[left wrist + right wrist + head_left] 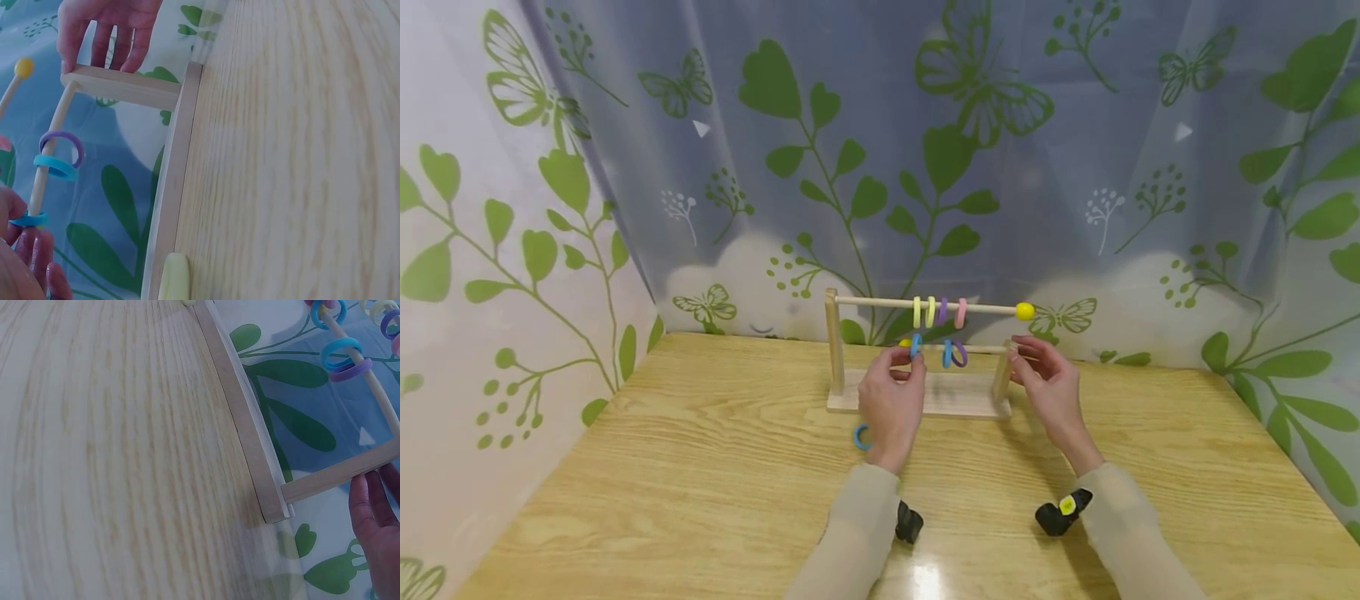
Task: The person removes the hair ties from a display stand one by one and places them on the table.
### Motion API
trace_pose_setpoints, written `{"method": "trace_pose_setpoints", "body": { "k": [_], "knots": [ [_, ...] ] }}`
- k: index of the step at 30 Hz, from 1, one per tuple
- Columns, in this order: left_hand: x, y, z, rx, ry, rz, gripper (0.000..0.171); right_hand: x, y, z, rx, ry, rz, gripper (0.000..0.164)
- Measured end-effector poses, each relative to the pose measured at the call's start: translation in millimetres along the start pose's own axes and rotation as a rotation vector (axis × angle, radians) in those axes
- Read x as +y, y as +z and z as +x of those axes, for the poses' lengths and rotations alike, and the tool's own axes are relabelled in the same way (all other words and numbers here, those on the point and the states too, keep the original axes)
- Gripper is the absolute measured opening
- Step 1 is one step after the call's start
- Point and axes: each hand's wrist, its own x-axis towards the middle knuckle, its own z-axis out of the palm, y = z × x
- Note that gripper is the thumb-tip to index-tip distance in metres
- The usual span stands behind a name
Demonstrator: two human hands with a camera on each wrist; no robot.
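Observation:
A wooden stand (955, 405) holds two horizontal rods, one higher than the other. My left hand (892, 398) pinches a blue ring (916, 347) at the free left end of the lower rod, beside its yellow tip. Farther along that rod hang another blue ring (55, 167) and a purple ring (62, 145). With my right hand (1051, 388) I grip the top of the short post (344, 469), thumb in front and fingers behind. Two pale yellow rings, a purple one and a pink ring (961, 313) hang on the upper rod.
A loose blue ring (862, 437) lies on the table (715, 483), partly hidden by my left wrist. Against the stand's base lies a pale yellow piece (175, 276). The upper rod ends in a yellow ball (1025, 312). A patterned curtain (865, 167) hangs behind.

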Motion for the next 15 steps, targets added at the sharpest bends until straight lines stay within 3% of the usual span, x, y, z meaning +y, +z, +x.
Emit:
{"method": "trace_pose_setpoints", "body": {
  "k": [15],
  "knots": [
    [-2.1, -5.2, 3.5, -0.006, -0.024, -0.011, 0.013, -0.5, 0.4, -0.2, -0.001, 0.0, -0.004, 0.033]
  ]
}}
